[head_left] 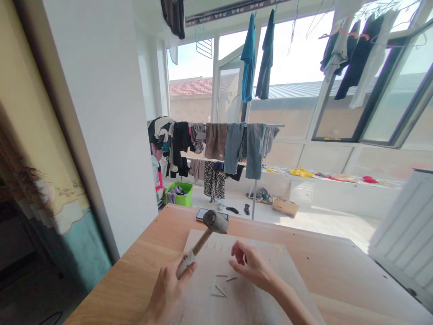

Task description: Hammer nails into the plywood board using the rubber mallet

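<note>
Laundry (216, 141) hangs beyond our bench (135, 271). Our left hand (171, 280) grips the hammer (202, 243); our right hand (253, 266) curls, its hold we cannot tell. Toward the board's (250, 312) eleven o'clock, upright nails (221, 247) seem set; toward eight, loose nails (221, 291) lie unused.

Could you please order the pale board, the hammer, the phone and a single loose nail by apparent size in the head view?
1. Pale board
2. Hammer
3. Phone, partly hidden behind the hammer's head
4. Loose nail
</note>
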Demonstrator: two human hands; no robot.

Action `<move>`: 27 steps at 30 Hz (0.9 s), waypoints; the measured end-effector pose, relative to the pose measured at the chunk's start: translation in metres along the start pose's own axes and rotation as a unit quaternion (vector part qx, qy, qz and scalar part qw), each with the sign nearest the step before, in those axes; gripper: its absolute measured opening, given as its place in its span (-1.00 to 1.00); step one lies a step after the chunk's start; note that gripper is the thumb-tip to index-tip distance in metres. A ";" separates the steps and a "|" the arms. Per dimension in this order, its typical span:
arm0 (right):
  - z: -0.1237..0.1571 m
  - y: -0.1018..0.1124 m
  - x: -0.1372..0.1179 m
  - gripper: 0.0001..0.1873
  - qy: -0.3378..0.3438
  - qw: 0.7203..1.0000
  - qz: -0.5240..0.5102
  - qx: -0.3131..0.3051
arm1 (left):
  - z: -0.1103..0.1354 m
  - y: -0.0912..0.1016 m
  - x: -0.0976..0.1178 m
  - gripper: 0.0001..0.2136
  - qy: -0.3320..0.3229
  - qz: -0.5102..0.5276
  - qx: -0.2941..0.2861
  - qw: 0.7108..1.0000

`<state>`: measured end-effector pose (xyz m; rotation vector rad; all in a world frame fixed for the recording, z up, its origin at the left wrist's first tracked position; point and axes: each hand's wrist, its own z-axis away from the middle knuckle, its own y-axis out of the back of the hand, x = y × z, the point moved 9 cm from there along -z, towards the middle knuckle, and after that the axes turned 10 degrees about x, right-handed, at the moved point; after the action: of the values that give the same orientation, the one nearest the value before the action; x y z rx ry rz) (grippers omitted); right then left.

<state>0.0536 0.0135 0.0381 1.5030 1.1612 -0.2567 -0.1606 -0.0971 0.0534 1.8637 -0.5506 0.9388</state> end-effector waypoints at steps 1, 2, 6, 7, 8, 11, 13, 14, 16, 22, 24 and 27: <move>0.004 -0.003 -0.010 -0.88 0.016 0.999 0.008 -0.027 | -0.001 0.003 -0.003 -0.57 0.003 0.003 0.010 1.000; 0.008 -0.007 -0.021 -0.83 0.036 0.998 0.023 -0.046 | -0.002 0.006 -0.005 -0.56 0.006 0.006 0.020 1.000; 0.011 -0.026 -0.059 -0.68 0.113 0.977 0.149 -0.106 | -0.006 0.016 -0.010 -0.54 0.018 0.025 0.056 0.998; 0.010 -0.032 -0.065 -0.68 0.122 0.965 0.194 -0.126 | -0.006 0.016 -0.010 -0.55 0.022 0.026 0.058 0.998; 0.008 -0.038 -0.069 -0.68 0.126 0.952 0.238 -0.147 | -0.006 0.016 -0.010 -0.55 0.028 0.026 0.056 0.998; 0.003 -0.050 -0.078 -0.69 0.131 0.917 0.327 -0.188 | -0.004 0.013 -0.007 -0.55 0.036 0.023 0.041 0.998; 0.000 -0.052 -0.083 -0.69 0.139 0.920 0.314 -0.189 | -0.003 0.012 -0.005 -0.55 0.031 0.024 0.032 0.999; -0.002 -0.049 -0.085 -0.70 0.142 0.932 0.282 -0.177 | -0.002 0.011 -0.004 -0.55 0.028 0.026 0.030 0.999; -0.007 -0.035 -0.084 -0.72 0.140 0.963 0.195 -0.124 | -0.002 0.010 -0.004 -0.53 0.024 0.027 0.025 0.999; -0.013 0.027 -0.025 -0.82 0.032 0.998 0.042 0.015 | -0.003 0.010 -0.004 -0.50 0.027 0.030 0.021 0.999; -0.007 0.033 -0.008 -0.79 0.020 0.997 0.072 -0.007 | -0.003 0.009 -0.004 -0.49 0.033 0.031 0.022 0.999; 0.001 0.039 -0.002 -0.72 0.039 0.989 0.142 -0.019 | -0.002 0.012 -0.006 -0.47 0.045 0.029 0.039 0.998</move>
<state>0.0830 0.0179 0.0640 1.6338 0.9923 0.0187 -0.1732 -0.1006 0.0558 1.8730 -0.5235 1.0912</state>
